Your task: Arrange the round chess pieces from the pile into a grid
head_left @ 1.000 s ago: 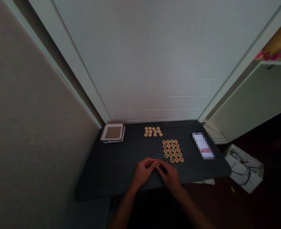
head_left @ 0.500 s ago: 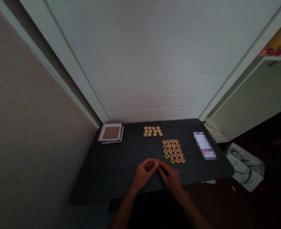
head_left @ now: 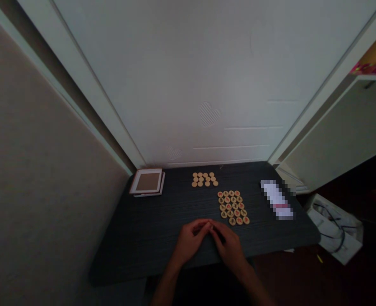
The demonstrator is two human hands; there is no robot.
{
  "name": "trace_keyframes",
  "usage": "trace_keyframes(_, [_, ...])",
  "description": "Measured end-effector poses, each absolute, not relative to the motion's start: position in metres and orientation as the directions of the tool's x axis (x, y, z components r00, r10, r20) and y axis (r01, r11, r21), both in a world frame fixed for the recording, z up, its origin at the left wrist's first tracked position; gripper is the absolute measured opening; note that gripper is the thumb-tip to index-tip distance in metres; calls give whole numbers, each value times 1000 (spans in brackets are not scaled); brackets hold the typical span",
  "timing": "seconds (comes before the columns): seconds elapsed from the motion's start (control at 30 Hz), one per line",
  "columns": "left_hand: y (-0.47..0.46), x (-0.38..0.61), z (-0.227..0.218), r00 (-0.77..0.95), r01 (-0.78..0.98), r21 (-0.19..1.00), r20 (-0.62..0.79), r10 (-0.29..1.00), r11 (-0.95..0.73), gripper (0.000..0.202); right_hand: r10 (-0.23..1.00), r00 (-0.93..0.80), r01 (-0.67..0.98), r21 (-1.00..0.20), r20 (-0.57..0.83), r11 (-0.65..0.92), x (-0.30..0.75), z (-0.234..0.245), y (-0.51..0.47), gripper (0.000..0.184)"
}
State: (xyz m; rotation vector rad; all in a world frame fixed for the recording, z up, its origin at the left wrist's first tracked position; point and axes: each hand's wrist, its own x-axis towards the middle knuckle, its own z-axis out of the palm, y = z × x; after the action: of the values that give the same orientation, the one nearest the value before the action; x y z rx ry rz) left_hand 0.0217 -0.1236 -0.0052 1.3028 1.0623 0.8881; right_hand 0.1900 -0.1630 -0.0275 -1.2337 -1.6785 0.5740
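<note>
My left hand and my right hand meet fingertip to fingertip over the front middle of the dark table. Both are curled into a pinch around one small wooden disc, which barely shows between the fingers. Just beyond my right hand lies a neat block of several discs with red and dark marks. Farther back sits a smaller cluster of plain-faced discs.
A flat square box with a white rim lies at the table's back left corner. A blurred white oblong rests near the right edge. A white bag lies on the floor to the right. A white panelled wall stands behind the table.
The hands have stayed together over the same spot while the view shifted slightly. The disc showed more plainly between the fingertips before; now the fingers cover most of it.
</note>
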Motion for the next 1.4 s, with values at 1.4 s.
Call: trace_keyframes(1.4, [-122,20,-3,346,78,996,6,938,-36,17,970,78,304,-932,232,198,191,-13,-157,22])
